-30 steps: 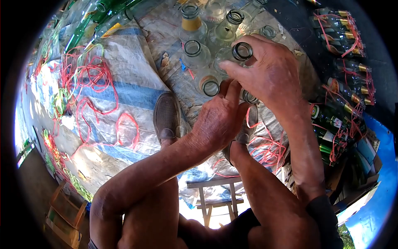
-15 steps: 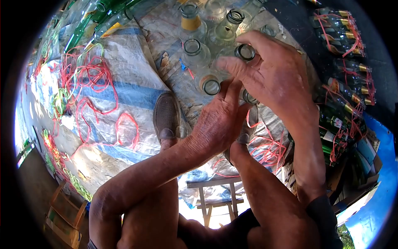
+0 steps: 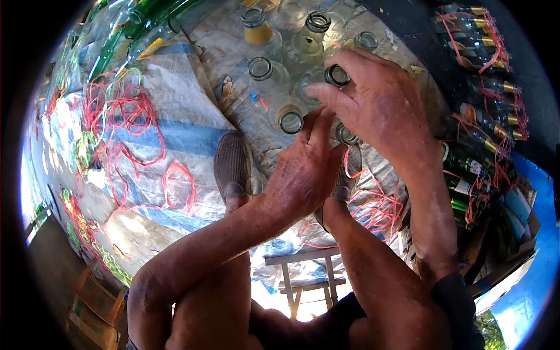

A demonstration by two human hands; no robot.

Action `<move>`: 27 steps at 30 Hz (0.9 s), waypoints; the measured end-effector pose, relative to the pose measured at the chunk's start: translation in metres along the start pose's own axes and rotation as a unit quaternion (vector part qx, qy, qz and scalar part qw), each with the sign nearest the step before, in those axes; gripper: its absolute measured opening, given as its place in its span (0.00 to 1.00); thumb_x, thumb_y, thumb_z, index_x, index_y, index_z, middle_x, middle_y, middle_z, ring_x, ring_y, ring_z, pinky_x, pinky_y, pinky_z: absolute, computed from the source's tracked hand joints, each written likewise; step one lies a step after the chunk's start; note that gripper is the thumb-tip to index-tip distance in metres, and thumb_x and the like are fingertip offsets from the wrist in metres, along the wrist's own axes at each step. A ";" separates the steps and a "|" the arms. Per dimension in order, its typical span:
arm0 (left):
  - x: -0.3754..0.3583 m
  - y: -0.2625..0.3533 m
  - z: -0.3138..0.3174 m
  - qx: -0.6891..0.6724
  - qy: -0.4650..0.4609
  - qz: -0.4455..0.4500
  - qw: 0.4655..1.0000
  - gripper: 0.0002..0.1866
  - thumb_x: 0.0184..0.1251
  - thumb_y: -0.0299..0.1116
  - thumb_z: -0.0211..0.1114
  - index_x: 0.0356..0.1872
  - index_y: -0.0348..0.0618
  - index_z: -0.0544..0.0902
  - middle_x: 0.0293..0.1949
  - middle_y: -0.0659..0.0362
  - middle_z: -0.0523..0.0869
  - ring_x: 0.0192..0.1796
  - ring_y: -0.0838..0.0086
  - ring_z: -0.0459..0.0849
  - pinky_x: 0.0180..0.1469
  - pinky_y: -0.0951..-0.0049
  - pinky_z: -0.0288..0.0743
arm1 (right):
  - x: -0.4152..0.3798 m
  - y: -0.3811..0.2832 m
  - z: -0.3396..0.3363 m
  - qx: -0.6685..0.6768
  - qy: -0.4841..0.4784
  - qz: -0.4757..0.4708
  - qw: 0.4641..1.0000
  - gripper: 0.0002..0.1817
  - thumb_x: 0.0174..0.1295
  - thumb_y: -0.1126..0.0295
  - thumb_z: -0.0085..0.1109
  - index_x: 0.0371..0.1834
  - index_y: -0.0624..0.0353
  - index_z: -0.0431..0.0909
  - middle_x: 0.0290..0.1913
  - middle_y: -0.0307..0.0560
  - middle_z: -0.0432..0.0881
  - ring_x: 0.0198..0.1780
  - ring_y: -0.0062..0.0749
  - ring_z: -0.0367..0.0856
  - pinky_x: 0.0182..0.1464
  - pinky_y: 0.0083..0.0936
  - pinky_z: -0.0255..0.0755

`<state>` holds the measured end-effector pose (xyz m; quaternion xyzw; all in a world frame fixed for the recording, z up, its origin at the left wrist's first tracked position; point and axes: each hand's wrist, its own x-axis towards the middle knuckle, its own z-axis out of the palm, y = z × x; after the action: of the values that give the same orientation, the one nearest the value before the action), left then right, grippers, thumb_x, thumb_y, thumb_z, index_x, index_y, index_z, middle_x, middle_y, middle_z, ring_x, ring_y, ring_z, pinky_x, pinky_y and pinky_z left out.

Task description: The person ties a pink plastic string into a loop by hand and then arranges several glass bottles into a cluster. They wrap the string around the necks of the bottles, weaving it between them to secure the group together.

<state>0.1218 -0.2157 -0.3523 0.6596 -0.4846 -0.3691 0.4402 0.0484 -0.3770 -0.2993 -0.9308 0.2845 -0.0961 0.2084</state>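
Note:
A cluster of upright clear glass bottles stands in front of my feet. My right hand [image 3: 379, 102] curves over one clear glass bottle [image 3: 337, 75], with thumb and fingers either side of its neck. My left hand [image 3: 303, 166] reaches in from below, fingers stretched out between a near glass bottle [image 3: 290, 121] and another glass bottle [image 3: 346, 133]. Its fingertips are partly hidden beside my right hand. Behind them stand a bottle with a yellow neck label [image 3: 258, 34] and a wide-mouthed bottle [image 3: 260, 69]. A strand of red twine [image 3: 350, 163] hangs near my left thumb.
Tangled red twine [image 3: 131, 111] lies on the white-and-blue sheet [image 3: 186, 134] at left. Green bottles [image 3: 151, 14] lie at the upper left. Bottles bundled with red twine [image 3: 478, 41] line the right side. My shoes [image 3: 232, 163] flank the cluster.
The view has shifted slightly, so the bottles sit a little further left. My right thumb was blurred before and is now clearer. Both hands stay at the same bottles.

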 end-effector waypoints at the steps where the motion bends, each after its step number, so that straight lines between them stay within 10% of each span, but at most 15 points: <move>1: -0.001 0.000 0.000 0.001 -0.004 -0.012 1.000 0.31 0.73 0.21 0.64 0.74 0.30 0.64 0.59 0.33 0.76 0.48 0.46 0.87 0.51 0.51 0.80 | -0.002 0.000 -0.004 -0.003 -0.019 0.007 1.000 0.21 0.63 0.57 0.77 0.50 0.59 0.84 0.39 0.51 0.87 0.35 0.43 0.91 0.40 0.36 0.82; 8: -0.004 -0.002 -0.001 0.015 -0.025 -0.029 0.999 0.34 0.74 0.20 0.62 0.79 0.35 0.61 0.68 0.36 0.74 0.51 0.55 0.88 0.54 0.57 0.83 | -0.022 0.015 -0.037 0.081 0.183 -0.073 0.977 0.13 0.73 0.70 0.67 0.56 0.64 0.85 0.36 0.44 0.87 0.38 0.22 0.86 0.42 0.23 0.79; 13: -0.007 0.004 -0.006 -0.008 -0.043 -0.047 0.998 0.36 0.73 0.23 0.63 0.80 0.35 0.59 0.70 0.33 0.73 0.52 0.43 0.88 0.55 0.52 0.84 | -0.078 0.031 -0.001 0.301 0.282 0.210 0.886 0.09 0.77 0.75 0.57 0.53 0.64 0.84 0.35 0.41 0.87 0.38 0.21 0.85 0.45 0.22 0.80; 14: -0.009 0.003 -0.006 0.021 -0.048 -0.045 0.998 0.36 0.76 0.21 0.60 0.82 0.37 0.59 0.68 0.38 0.76 0.52 0.61 0.89 0.54 0.62 0.84 | -0.094 0.043 0.017 0.316 0.251 0.241 0.883 0.09 0.77 0.74 0.55 0.52 0.65 0.83 0.36 0.42 0.87 0.39 0.22 0.85 0.46 0.23 0.81; 19: -0.013 -0.006 -0.005 0.076 -0.048 -0.015 0.996 0.36 0.76 0.23 0.61 0.82 0.36 0.59 0.68 0.41 0.77 0.52 0.62 0.90 0.52 0.62 0.86 | -0.145 0.066 0.110 0.425 0.065 0.309 0.848 0.17 0.72 0.70 0.63 0.61 0.61 0.77 0.51 0.49 0.87 0.50 0.28 0.87 0.50 0.27 0.80; 24: -0.013 -0.002 -0.006 0.056 -0.054 -0.024 0.997 0.35 0.75 0.24 0.63 0.81 0.34 0.60 0.70 0.41 0.76 0.52 0.63 0.90 0.52 0.64 0.86 | -0.139 0.062 0.117 0.510 -0.065 0.409 0.754 0.12 0.72 0.68 0.59 0.53 0.62 0.80 0.36 0.48 0.86 0.38 0.31 0.86 0.43 0.29 0.79; 27: -0.012 -0.003 -0.007 0.049 -0.072 -0.032 0.996 0.39 0.73 0.23 0.65 0.81 0.34 0.58 0.74 0.38 0.72 0.53 0.57 0.89 0.55 0.59 0.84 | -0.138 0.060 0.112 0.375 0.033 0.348 0.859 0.11 0.73 0.67 0.59 0.48 0.63 0.82 0.29 0.49 0.82 0.31 0.31 0.84 0.36 0.33 0.78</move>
<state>0.1265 -0.2021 -0.3519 0.6673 -0.5115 -0.4051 0.3592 -0.0608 -0.3067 -0.4345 -0.6191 0.5390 -0.1475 0.5518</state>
